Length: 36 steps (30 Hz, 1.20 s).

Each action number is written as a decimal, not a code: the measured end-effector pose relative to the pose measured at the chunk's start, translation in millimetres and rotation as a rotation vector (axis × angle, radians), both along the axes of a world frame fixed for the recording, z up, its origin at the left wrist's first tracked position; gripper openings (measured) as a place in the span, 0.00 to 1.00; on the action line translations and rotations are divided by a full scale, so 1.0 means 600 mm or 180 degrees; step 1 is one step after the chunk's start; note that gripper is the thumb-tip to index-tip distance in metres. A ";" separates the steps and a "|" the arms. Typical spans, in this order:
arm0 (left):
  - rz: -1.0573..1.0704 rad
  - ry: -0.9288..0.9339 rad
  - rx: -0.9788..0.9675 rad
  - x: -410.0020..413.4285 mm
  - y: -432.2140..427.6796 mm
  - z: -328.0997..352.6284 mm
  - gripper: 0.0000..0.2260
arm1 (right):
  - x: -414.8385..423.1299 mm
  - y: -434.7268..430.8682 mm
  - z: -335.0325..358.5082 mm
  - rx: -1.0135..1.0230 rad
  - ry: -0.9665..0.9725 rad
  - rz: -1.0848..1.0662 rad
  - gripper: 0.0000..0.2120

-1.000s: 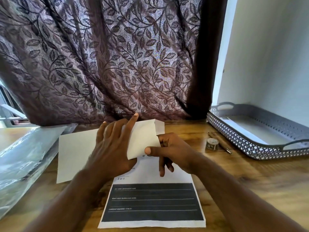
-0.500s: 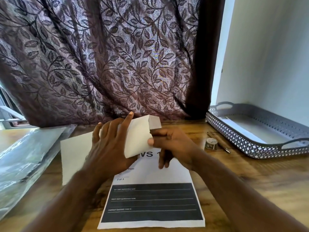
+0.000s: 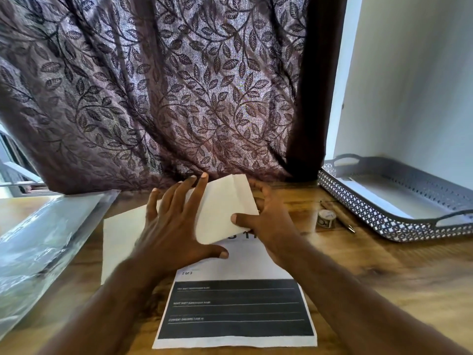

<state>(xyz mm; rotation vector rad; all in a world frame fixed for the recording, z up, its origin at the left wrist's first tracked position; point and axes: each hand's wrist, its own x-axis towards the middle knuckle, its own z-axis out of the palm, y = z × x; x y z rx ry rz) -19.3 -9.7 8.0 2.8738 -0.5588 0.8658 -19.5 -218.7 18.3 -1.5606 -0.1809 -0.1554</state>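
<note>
A folded white paper (image 3: pixel 224 208) is held up over the wooden table (image 3: pixel 384 278) near the curtain. My right hand (image 3: pixel 268 221) grips its right edge, thumb on the front and fingers behind. My left hand (image 3: pixel 174 231) lies against the paper's left side with fingers spread and straight. Below lies a printed sheet (image 3: pixel 235 311) with a black block of lines and "2 of 3". Another white sheet (image 3: pixel 120 234) lies flat to the left, partly under my left hand.
A grey perforated tray (image 3: pixel 378 219) with handles stands at the right against the white wall. A small tape roll (image 3: pixel 325 219) and a pen (image 3: pixel 340 216) lie beside it. Clear plastic sleeves (image 3: pixel 38 247) lie at the left. A purple leaf-pattern curtain (image 3: pixel 166 98) hangs behind.
The folded paper has been raised and turned. My right hand shifted from under it to gripping its right edge; my left fingers spread wider across it.
</note>
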 end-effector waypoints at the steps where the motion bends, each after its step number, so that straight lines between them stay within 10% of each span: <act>1: -0.0001 0.0085 -0.0081 0.001 0.000 -0.002 0.61 | 0.001 -0.001 0.000 -0.0029 -0.0069 -0.0076 0.34; 17: 0.0580 0.0255 -0.1729 0.023 0.069 0.018 0.20 | 0.013 -0.041 0.018 0.1222 0.0329 -0.0150 0.14; 24: 0.0143 0.0916 -0.1930 0.006 0.050 0.051 0.14 | 0.035 -0.061 0.002 0.1221 0.0464 -0.0798 0.13; 29: -0.0782 0.2788 -0.3614 -0.023 0.000 0.056 0.13 | 0.039 -0.071 -0.001 0.1056 0.0440 -0.0781 0.10; 36: -0.0828 0.2886 -0.4354 -0.014 -0.042 -0.002 0.16 | 0.026 -0.039 -0.015 0.0565 0.0685 -0.0008 0.06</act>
